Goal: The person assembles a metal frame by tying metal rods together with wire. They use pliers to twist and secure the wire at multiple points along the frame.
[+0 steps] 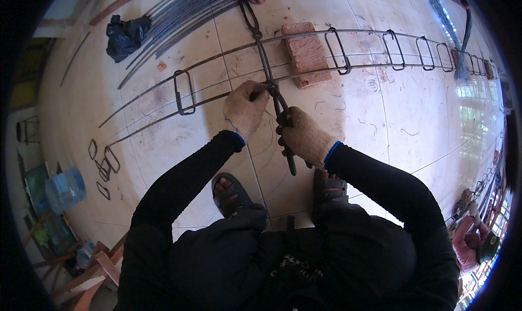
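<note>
i judge that i'm fastening a joint: a dark, narrow steel crosspiece (263, 57) lies across two long, thin grey steel rods (212, 99), and the work sits where it meets the nearer rod, right in front of me above the pale glossy tiled floor (380, 142). my right grip, in a beige knit glove (310, 134), is clamped around the handles of dark metal pliers (292, 163), whose head reaches that joint. my left grip, in a matching beige glove (246, 107), is curled up against the same spot; i cannot tell whether it pinches anything. just beyond, a rough reddish brick (305, 53) sits under the rods. the next move, as i read it, calls for the left to steady the joint while the right squeezes and turns the pliers, without shifting the crosspiece. as for writing, pale lettering (302, 267) runs over my black clothing, too blurred to read. the clear blue plastic bottle (65, 189) at far left shows no legible label, nor does the crumpled black plastic bag (126, 36).
</note>
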The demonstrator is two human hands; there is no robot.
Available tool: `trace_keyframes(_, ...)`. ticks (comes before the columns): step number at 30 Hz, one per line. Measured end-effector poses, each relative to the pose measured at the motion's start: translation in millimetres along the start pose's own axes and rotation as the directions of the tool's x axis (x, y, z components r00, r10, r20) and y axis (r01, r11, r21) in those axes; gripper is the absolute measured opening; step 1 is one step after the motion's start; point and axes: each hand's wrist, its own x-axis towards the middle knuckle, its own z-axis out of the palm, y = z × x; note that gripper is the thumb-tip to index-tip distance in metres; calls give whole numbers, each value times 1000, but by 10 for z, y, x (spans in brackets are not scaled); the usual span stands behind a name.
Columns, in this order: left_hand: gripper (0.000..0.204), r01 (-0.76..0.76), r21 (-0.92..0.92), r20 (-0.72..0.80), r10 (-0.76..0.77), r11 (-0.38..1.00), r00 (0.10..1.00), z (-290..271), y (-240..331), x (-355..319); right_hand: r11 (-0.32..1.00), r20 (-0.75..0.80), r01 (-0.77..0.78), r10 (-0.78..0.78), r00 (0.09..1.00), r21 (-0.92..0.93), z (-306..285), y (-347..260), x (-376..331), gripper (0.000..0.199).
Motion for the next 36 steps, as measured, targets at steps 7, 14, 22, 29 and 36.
trace_keyframes(7,20,32,1,33,-32,999,999,-18,68,22,983,31,-65,60,998,172,-90,-182,-100,28)
trace_keyframes(14,23,101,-85,51,-97,991,994,-35,-2,8,966,73,-111,96,993,232,-118,-242,-119,34)
trace_keyframes(22,21,60,-46,35,-59,997,998,-30,16,11,985,77,-87,76,994,147,-65,-145,-59,29)
trace_keyframes(29,21,59,-57,51,-56,997,997,-26,56,-2,939,85,306,-296,951,-155,85,531,256,26)
trace_keyframes(36,20,60,-33,14,-59,998,998,-43,-8,-92,967,112,-96,71,991,235,-10,-135,-122,28)
